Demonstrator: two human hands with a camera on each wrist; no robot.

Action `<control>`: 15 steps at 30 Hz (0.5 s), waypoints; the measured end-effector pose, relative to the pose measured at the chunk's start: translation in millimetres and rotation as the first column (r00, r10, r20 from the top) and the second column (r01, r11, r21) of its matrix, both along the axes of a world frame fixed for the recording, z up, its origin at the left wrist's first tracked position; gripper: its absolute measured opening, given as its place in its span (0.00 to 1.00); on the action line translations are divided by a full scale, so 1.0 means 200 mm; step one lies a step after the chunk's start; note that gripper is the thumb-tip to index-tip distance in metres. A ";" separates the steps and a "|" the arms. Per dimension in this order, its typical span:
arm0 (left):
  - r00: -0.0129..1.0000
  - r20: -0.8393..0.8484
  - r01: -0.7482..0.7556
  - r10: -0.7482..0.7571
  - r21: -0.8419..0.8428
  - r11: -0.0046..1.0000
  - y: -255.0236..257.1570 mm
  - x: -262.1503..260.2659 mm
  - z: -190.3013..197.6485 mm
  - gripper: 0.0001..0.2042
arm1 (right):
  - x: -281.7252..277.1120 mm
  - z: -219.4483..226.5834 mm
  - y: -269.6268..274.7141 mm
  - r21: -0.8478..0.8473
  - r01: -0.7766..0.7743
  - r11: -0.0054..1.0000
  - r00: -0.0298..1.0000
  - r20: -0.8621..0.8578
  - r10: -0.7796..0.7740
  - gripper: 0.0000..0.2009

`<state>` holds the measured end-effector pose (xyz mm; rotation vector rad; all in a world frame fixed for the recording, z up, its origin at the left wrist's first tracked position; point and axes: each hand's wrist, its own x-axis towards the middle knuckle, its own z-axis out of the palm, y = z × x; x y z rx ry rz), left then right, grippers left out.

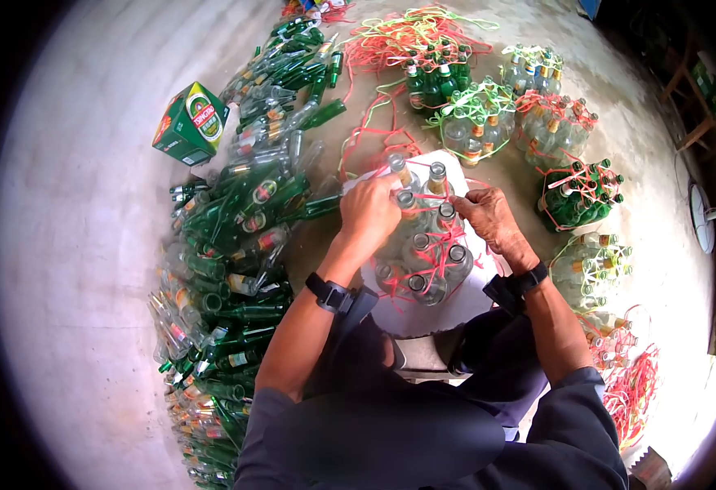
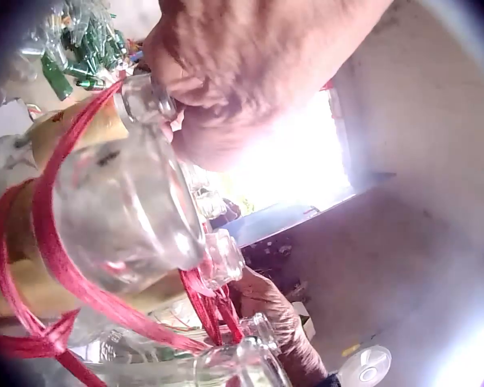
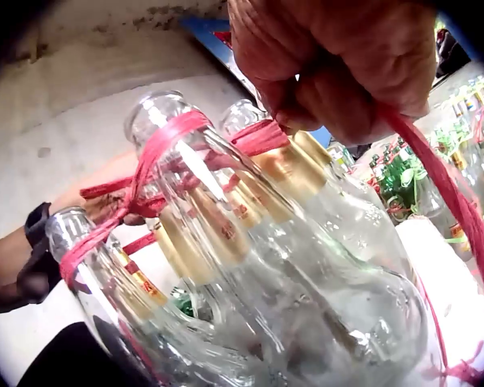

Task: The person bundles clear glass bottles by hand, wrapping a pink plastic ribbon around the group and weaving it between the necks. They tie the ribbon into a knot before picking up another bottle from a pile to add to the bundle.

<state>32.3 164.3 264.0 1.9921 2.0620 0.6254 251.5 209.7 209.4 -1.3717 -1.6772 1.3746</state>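
A cluster of clear glass bottles (image 1: 420, 243) stands upright on a white board in front of the person, red plastic strip (image 3: 165, 141) looped and crossed round their necks. My left hand (image 1: 370, 208) is at the far left of the cluster, fingers curled at a bottle neck (image 2: 149, 98). Whether it also has strip between its fingers I cannot tell. On the other side, my right hand (image 1: 493, 219) pinches the red strip; in the right wrist view a length (image 3: 448, 189) trails down from that hand (image 3: 331, 68). Gold labels show on several necks.
The white board (image 1: 399, 320) lies before the person's knees. Many loose green and clear bottles (image 1: 244, 237) are heaped on the left, beside a green beer carton (image 1: 193, 124). Tied bundles (image 1: 580, 196) line the right. Tangled strips (image 1: 411, 37) lie at the back; a fan (image 1: 701, 216) stands far right.
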 end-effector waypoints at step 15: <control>0.991 -0.113 0.102 -0.069 0.322 0.941 -0.57 0.29 -0.05 0.35 | 0.05 0.14 -0.06 -0.178 0.001 0.984 0.996 -0.091 -0.018 0.17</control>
